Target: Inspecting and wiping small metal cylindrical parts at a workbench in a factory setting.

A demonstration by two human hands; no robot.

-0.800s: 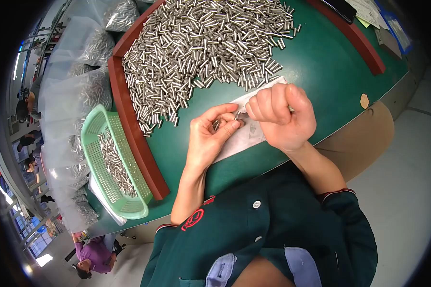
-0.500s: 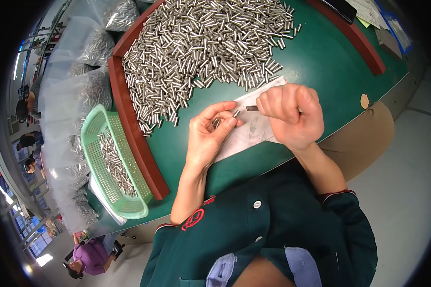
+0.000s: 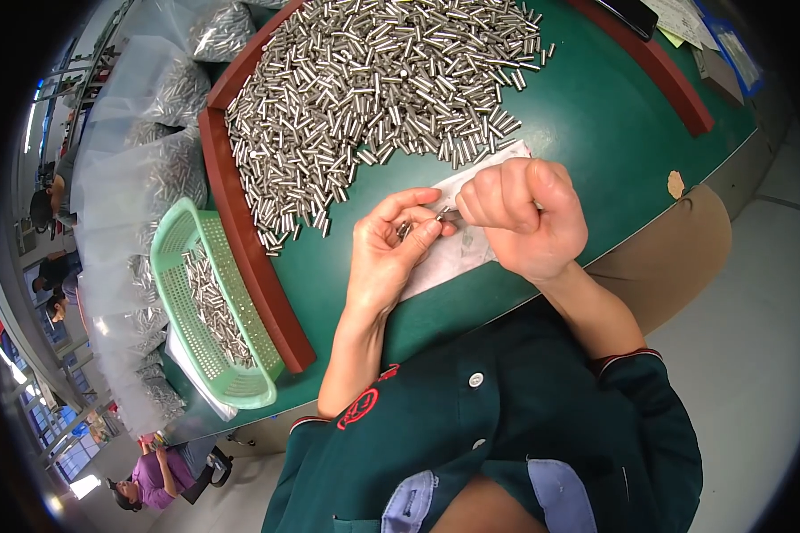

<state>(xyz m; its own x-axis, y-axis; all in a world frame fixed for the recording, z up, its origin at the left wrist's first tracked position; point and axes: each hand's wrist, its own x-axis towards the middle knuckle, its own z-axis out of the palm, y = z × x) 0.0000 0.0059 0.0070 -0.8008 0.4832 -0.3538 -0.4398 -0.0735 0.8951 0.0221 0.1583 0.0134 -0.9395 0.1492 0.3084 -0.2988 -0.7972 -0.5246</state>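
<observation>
Fingers of the left hand [image 3: 389,253] and right hand [image 3: 520,213] pinch a small metal pin [image 3: 442,213] between them, above white paper [image 3: 471,249].

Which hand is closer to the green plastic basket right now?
Left. The left hand is over the green table beside the red rail, a short way right of the green basket. The right hand is farther right, beyond the left hand.

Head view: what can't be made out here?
- Small metal piece between left hand and right hand: too small, mostly covered by fingers.
- White sheet: largely under both hands.
- Papers at the far edge: cut off by the frame.
</observation>
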